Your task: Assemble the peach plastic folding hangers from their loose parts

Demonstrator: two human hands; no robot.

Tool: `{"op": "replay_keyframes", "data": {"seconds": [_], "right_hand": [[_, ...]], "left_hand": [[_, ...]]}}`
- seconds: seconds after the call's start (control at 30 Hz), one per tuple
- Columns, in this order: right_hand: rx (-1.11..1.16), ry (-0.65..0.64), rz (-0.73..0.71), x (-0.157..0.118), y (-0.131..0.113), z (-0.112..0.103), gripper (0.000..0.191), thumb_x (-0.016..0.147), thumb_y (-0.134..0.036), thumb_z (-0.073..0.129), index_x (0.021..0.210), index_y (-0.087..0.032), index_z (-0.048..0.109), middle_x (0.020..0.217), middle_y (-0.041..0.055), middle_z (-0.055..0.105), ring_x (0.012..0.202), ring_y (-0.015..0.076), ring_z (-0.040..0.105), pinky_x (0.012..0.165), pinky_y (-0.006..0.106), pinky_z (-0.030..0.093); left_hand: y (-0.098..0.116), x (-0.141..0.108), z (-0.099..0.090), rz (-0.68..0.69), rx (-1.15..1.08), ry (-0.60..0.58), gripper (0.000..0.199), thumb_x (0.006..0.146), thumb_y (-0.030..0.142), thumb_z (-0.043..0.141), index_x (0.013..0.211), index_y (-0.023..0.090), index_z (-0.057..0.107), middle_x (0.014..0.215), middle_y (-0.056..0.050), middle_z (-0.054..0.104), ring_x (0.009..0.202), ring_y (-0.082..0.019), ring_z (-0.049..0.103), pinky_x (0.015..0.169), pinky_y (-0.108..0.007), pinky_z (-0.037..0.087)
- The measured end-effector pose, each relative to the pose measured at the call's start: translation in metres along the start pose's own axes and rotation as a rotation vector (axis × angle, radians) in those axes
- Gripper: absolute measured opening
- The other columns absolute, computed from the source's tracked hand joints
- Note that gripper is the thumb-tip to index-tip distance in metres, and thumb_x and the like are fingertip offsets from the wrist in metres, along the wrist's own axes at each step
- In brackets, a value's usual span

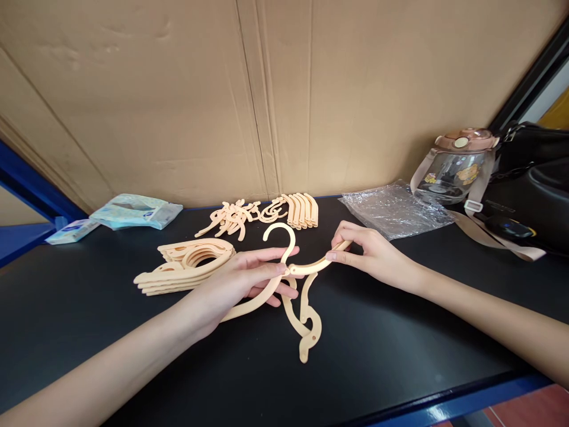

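My left hand [249,276] pinches a cream plastic hanger piece with a hook [291,237] at its joint, the hook upright and one arm curving down left. Between thumb and fingers, my right hand [364,252] grips the far end of a curved cream arm [311,267], whose other end meets the hook piece. Below them, more loose cream pieces [311,332] lie on the black table. Left of my left hand is a stack of folded hangers [191,267]. Farther back sit a heap of small parts [231,218] and a row of curved arms [303,210].
Tissue packs [136,212] lie at the back left. At the back right are a clear plastic bag [395,210], a strapped water bottle [460,169] and a black bag [533,190]. A cardboard wall [178,107] stands behind the black table [377,367].
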State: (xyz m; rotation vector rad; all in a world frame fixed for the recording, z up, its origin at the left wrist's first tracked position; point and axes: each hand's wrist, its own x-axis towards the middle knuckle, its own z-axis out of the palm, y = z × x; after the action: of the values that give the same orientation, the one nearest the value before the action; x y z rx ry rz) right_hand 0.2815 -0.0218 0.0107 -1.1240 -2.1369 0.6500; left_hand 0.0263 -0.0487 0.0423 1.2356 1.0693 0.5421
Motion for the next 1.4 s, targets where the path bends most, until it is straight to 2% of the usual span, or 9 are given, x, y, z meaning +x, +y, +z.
{"op": "replay_keyframes", "data": {"seconds": [0.13, 0.3, 0.5, 0.83, 1.03, 1.27, 1.4], "right_hand": [[-0.034, -0.007, -0.027, 0.0009, -0.0004, -0.0023, 0.027, 0.087, -0.043, 0.061, 0.075, -0.019, 0.059, 0.083, -0.0001, 0.052, 0.072, 0.0139, 0.052, 0.065, 0.028, 0.038], [-0.048, -0.040, -0.057, 0.0003, -0.0027, -0.0033, 0.028, 0.088, -0.043, 0.061, 0.074, -0.019, 0.059, 0.082, -0.0005, 0.052, 0.070, 0.0129, 0.051, 0.064, 0.028, 0.039], [-0.059, -0.036, -0.119, -0.0016, -0.0043, -0.0016, 0.024, 0.088, -0.041, 0.062, 0.077, -0.019, 0.059, 0.085, 0.0002, 0.053, 0.075, 0.0137, 0.052, 0.070, 0.028, 0.040], [-0.066, 0.003, -0.103, -0.0013, -0.0026, -0.0036, 0.024, 0.088, -0.041, 0.061, 0.078, -0.020, 0.060, 0.085, 0.0006, 0.054, 0.076, 0.0145, 0.054, 0.070, 0.029, 0.042], [-0.065, 0.005, -0.102, -0.0020, -0.0039, -0.0045, 0.025, 0.088, -0.042, 0.061, 0.078, -0.020, 0.060, 0.086, 0.0004, 0.053, 0.077, 0.0146, 0.054, 0.070, 0.029, 0.042], [-0.070, -0.033, -0.110, -0.0013, -0.0054, -0.0069, 0.027, 0.089, -0.044, 0.059, 0.078, -0.020, 0.059, 0.085, 0.0012, 0.054, 0.075, 0.0145, 0.054, 0.069, 0.029, 0.041], [-0.099, -0.037, -0.126, -0.0024, -0.0065, -0.0079, 0.027, 0.089, -0.044, 0.059, 0.078, -0.019, 0.060, 0.085, 0.0018, 0.054, 0.075, 0.0148, 0.053, 0.072, 0.030, 0.042]], "left_hand": [[-0.0005, 0.0001, 0.0011, -0.007, -0.011, -0.053, 0.044, 0.086, 0.040, 0.067, 0.127, 0.026, 0.060, 0.114, -0.006, 0.070, 0.091, -0.021, 0.072, 0.070, -0.022, 0.055], [0.0007, 0.0003, -0.0003, 0.015, -0.015, 0.012, 0.043, 0.087, 0.036, 0.066, 0.128, 0.026, 0.058, 0.112, -0.005, 0.070, 0.089, -0.021, 0.072, 0.068, -0.023, 0.055], [0.0066, -0.0003, 0.0002, -0.029, 0.028, -0.094, 0.047, 0.090, 0.032, 0.062, 0.136, 0.026, 0.051, 0.100, -0.005, 0.072, 0.085, -0.021, 0.073, 0.064, -0.023, 0.054], [0.0082, -0.0023, -0.0011, -0.012, 0.065, -0.102, 0.047, 0.091, 0.032, 0.061, 0.137, 0.028, 0.050, 0.104, -0.005, 0.071, 0.084, -0.020, 0.072, 0.064, -0.022, 0.053], [0.0079, -0.0023, -0.0010, 0.040, 0.126, -0.145, 0.046, 0.092, 0.035, 0.060, 0.136, 0.027, 0.051, 0.092, -0.005, 0.074, 0.080, -0.018, 0.071, 0.063, -0.022, 0.052], [0.0088, -0.0034, 0.0001, 0.010, 0.091, -0.118, 0.045, 0.093, 0.035, 0.058, 0.136, 0.028, 0.051, 0.107, -0.006, 0.071, 0.080, -0.017, 0.071, 0.062, -0.022, 0.051], [0.0070, -0.0026, 0.0005, 0.014, 0.106, -0.137, 0.044, 0.092, 0.036, 0.059, 0.135, 0.028, 0.052, 0.103, -0.006, 0.071, 0.079, -0.018, 0.071, 0.060, -0.021, 0.050]]}}
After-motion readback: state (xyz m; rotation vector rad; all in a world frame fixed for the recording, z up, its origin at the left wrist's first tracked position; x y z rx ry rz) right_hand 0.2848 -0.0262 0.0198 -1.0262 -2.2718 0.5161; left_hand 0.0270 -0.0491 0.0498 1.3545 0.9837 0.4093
